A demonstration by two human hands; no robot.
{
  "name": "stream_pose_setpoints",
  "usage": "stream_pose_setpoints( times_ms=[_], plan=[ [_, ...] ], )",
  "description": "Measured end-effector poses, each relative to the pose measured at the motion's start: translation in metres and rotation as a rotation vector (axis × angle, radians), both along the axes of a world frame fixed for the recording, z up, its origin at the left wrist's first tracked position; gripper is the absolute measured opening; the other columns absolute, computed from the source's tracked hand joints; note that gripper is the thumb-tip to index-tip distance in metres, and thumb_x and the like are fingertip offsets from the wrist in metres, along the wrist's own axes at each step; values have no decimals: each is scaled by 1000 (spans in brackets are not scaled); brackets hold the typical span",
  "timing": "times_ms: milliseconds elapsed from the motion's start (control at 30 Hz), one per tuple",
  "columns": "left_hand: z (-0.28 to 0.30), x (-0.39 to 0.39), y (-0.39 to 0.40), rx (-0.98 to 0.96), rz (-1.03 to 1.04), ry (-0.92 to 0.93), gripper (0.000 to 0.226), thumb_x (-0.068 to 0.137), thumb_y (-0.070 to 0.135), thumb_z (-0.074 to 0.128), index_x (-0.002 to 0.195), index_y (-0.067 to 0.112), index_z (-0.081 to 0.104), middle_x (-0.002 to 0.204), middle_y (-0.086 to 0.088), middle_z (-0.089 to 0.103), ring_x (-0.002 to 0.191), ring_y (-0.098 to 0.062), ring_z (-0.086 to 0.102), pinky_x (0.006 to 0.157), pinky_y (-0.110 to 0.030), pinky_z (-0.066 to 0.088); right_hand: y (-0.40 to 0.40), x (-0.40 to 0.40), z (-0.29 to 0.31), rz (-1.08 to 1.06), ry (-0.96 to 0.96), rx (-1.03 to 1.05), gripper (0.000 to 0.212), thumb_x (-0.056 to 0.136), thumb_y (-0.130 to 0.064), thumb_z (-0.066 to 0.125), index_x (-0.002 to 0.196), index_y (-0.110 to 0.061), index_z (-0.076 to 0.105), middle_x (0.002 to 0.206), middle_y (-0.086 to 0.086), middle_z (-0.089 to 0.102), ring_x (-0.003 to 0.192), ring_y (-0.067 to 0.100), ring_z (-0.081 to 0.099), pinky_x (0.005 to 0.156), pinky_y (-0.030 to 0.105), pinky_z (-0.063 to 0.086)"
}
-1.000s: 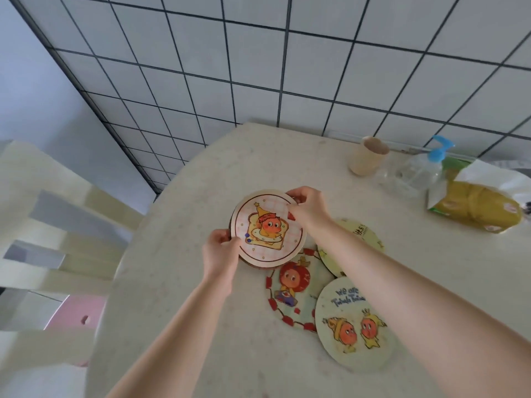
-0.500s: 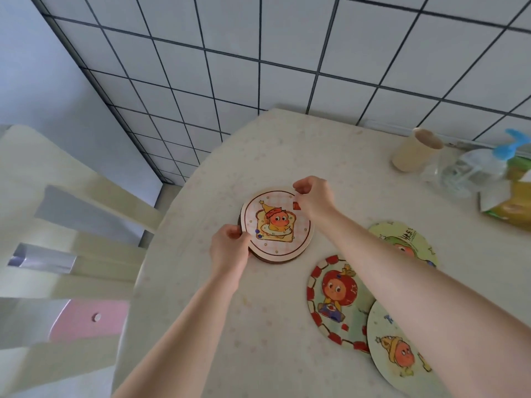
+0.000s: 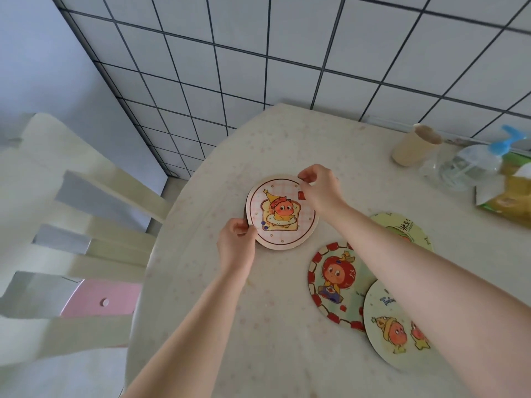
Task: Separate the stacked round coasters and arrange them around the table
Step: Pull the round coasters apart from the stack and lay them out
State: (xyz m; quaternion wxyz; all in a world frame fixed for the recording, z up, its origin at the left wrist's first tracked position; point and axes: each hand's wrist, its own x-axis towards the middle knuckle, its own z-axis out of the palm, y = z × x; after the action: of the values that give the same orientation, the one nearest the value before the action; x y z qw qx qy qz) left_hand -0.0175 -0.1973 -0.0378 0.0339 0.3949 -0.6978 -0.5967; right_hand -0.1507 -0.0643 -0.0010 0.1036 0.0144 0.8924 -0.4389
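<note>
A round coaster with a toast cartoon (image 3: 283, 215) lies on top of a small stack on the table (image 3: 273, 145); a darker edge shows under its left side. My left hand (image 3: 237, 239) grips the stack's near-left rim. My right hand (image 3: 320, 189) pinches its far-right rim. Three more coasters lie flat to the right: one with a red-checked border (image 3: 334, 282), one pale with two small figures (image 3: 393, 328) overlapping it, and a green one (image 3: 402, 228) partly hidden by my right forearm.
A beige paper cup (image 3: 413, 145), a clear pump bottle with a blue top (image 3: 471, 165) and a yellow-green packet (image 3: 508, 196) stand at the back right by the tiled wall. A cream slatted chair (image 3: 86, 225) with a pink seat stands off the table's left edge.
Both hands have carried the toast coaster stack leftwards and away from the three laid-out coasters, and lowered it onto the table. The camera view has shifted left.
</note>
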Motion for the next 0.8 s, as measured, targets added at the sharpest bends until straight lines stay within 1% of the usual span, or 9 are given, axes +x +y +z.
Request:
stream_pose_setpoints(
  times_ms=[67,167,267,367,500,600,667,733,800],
  plan=[
    [7,12,2,97,27,24,6,85,14,61,89,11,63,93,-12,72,90,-28,69,82,-42,58,2,12,13,11,-6,-39,20,90,1,52,102,-11,63,102,1,63,84,11,62,73,27,57],
    [18,39,3,204,92,52,5,89,12,61,88,16,64,94,-11,73,89,-26,72,72,-32,61,6,39,26,56,-7,-45,17,90,-2,56,101,-11,64,89,-9,58,94,18,63,82,33,56],
    [25,75,4,232,125,13,6,90,12,61,90,17,64,98,-9,72,88,-22,72,72,-34,61,16,80,28,104,-19,11,16,90,-4,58,102,-14,63,91,-8,59,89,11,57,72,16,47],
    [21,119,3,266,107,-58,6,89,11,62,93,15,64,101,-13,69,92,-24,70,70,-36,61,25,123,18,145,-87,42,15,89,-10,62,103,-14,62,99,-4,62,88,9,58,65,12,44],
    [15,169,-5,277,78,-135,7,90,10,61,96,10,65,102,-15,70,91,-26,71,64,-33,60,27,173,3,163,-145,72,13,88,-11,65,100,-16,62,94,-8,61,76,-1,54,53,6,37],
    [12,197,-10,272,96,-161,7,91,9,61,97,8,64,101,-15,70,88,-27,71,59,-30,59,25,202,-7,176,-189,69,14,87,-10,64,100,-15,62,94,-6,62,77,4,56,52,5,39],
    [10,215,-12,246,94,-178,6,90,8,60,96,8,63,100,-16,70,87,-28,72,60,-32,59,22,217,-10,205,-222,87,15,88,-8,62,102,-14,62,97,-3,64,82,9,60,59,7,42],
    [8,225,-13,213,91,-177,5,89,6,60,92,8,64,97,-17,70,87,-30,72,61,-35,60,19,225,-13,244,-240,104,18,88,-5,59,104,-14,62,100,-1,65,91,16,62,74,22,52],
    [5,229,-18,181,91,-179,6,89,5,61,90,9,65,94,-15,70,85,-29,72,60,-35,60,15,227,-13,272,-246,121,23,89,-3,57,109,-12,62,106,2,67,98,19,63,87,33,54]
  ],
)
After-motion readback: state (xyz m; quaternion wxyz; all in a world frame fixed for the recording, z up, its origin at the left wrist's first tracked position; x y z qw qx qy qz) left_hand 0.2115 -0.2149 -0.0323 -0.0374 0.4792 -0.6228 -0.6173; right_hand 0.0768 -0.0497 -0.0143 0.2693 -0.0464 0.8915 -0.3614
